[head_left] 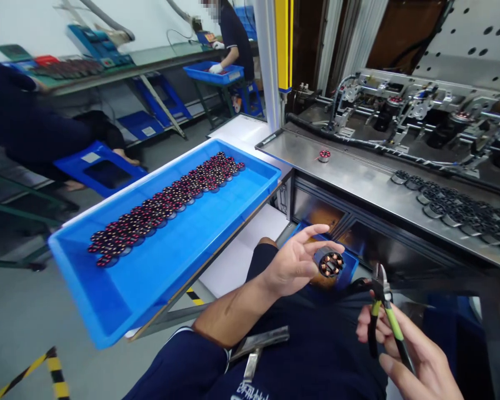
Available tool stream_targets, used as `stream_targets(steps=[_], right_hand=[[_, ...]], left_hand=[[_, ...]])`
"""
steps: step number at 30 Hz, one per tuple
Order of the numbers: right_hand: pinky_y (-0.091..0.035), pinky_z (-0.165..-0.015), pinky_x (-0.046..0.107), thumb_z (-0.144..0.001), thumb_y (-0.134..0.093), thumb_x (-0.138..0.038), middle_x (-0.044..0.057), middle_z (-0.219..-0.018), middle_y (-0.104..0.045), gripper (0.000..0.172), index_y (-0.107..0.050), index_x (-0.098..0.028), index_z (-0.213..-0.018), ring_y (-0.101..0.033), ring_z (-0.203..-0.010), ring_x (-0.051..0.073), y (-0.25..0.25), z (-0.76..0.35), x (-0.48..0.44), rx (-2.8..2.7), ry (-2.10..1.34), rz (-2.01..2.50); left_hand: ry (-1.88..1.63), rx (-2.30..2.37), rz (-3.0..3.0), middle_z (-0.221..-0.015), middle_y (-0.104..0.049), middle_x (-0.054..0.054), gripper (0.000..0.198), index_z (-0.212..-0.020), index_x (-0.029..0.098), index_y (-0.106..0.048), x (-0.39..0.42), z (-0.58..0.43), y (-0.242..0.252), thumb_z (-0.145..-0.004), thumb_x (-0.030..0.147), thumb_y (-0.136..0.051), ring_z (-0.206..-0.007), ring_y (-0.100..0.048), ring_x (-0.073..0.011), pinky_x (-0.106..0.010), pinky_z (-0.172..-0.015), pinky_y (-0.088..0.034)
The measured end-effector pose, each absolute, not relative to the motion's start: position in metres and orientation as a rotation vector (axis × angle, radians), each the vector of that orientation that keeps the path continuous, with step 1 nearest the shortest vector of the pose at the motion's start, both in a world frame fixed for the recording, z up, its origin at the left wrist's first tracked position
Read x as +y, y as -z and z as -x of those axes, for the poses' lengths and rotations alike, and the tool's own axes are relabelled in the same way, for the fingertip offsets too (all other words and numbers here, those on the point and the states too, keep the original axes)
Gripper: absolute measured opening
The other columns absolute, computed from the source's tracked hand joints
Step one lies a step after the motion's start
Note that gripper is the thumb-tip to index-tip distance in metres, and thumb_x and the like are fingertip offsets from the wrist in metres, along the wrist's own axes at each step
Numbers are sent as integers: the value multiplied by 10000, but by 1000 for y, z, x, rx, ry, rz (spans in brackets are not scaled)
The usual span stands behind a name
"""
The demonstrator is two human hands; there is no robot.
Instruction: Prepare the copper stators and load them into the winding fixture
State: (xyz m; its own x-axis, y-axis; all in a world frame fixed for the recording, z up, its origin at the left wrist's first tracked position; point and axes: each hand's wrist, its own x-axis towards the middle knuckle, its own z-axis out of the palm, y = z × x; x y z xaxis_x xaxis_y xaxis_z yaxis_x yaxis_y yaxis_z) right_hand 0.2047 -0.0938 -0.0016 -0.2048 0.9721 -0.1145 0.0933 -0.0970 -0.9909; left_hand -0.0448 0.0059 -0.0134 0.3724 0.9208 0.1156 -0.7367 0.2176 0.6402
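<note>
My left hand (289, 264) grips a small round motor stator (330, 263) between thumb and fingers, its copper windings turned toward me. Off to the right, my right hand (412, 347) is closed around the green-and-black handles of a pair of cutting pliers (384, 303). The pliers' jaws point upward and stand apart from the stator. Beyond my left arm, a blue tray (141, 303) holds rows of stators with red and copper tops (162, 208).
One red-topped stator (324, 156) sits alone on the metal bench (358, 175). Several dark stators (462, 208) stand at its right, before a winding machine (416, 108). A blue bin (350, 264) is below my left hand. Co-workers (235, 39) sit at the far bench.
</note>
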Motion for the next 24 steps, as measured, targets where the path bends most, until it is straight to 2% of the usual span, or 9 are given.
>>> stream_targets(steps=[5,10,17,21,24], right_hand=[[-605,-882,289,-895,-671,-300,95,-1221,-712,491,-601,-306,-1381,-726,-1012,253,14,-207,-97,-1218,-1478,1285],[-602,-866,285,-892,-668,-317,109,-1173,-706,485,-607,-280,-1371,-701,-995,239,16,-204,-99,-1181,-1509,1290],[-600,-869,337,-904,-641,-318,127,-1261,-668,502,-569,-291,-1400,-664,-1102,281,25,-205,-103,-1161,-1573,1256],[-596,-866,348,-931,-595,-347,109,-1206,-689,478,-544,-306,-1404,-698,-1023,264,24,-206,-88,-1393,-1495,1261],[-583,-832,340,-899,-624,-356,73,-1135,-703,493,-543,-344,-1385,-723,-913,241,9,-209,-35,-1766,-1090,1242]], left_hand=[[-1112,303,-470,-1110,-754,-111,761,-1291,218,-558,7,46,21,-634,369,-910,-915,-720,-182,-287,-841,-513],[-1100,242,-421,-1129,-756,-110,685,-1269,204,-585,9,44,23,-673,339,-895,-892,-725,-144,-238,-811,-519],[-1088,180,-413,-1108,-769,-107,668,-1291,209,-596,11,44,22,-694,287,-888,-880,-738,-144,-237,-801,-539],[-1149,269,-423,-1026,-773,-77,738,-1247,202,-591,12,46,23,-604,294,-941,-866,-736,-143,-232,-806,-537],[-1204,476,-502,-938,-752,-39,844,-1196,199,-567,8,57,24,-464,192,-986,-790,-725,-139,-242,-768,-545]])
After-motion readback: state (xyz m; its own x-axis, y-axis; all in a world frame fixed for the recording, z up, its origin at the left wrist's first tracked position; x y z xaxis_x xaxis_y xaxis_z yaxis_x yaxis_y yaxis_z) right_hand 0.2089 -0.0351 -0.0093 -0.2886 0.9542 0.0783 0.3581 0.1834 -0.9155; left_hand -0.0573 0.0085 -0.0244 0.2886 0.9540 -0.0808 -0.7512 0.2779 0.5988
